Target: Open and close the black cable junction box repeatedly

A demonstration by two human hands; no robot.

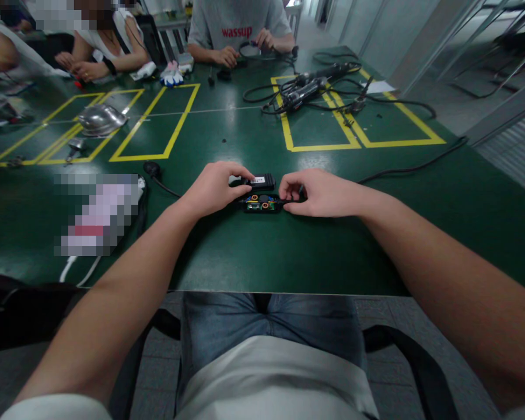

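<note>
Two hands sit dead centre of the frame on a green table (254, 256), working on a small black gadget that's been split open. The left hand (214, 188) pinches the black cover (261, 181), the bit with a white label, just above the open base (261, 203), where a green circuit board with orange rings shows. The right hand (319, 192) has its fingertips clamped on the base's right end, where a black cable (402, 170) runs off toward the right edge.

Stuff around: a black plug (151, 169) with its cord lies just left of the left hand, and a blurred-out pinkish block (98, 213) further left. A shiny metal shell (101, 119) sits in the yellow-taped boxes (157, 119) at upper left. At upper right there's a tangle of cables and tools (308, 88) inside more yellow tape. Other people's hands (227, 55) work at the far edge along the top. Nothing lies between the hands and the gadget.
</note>
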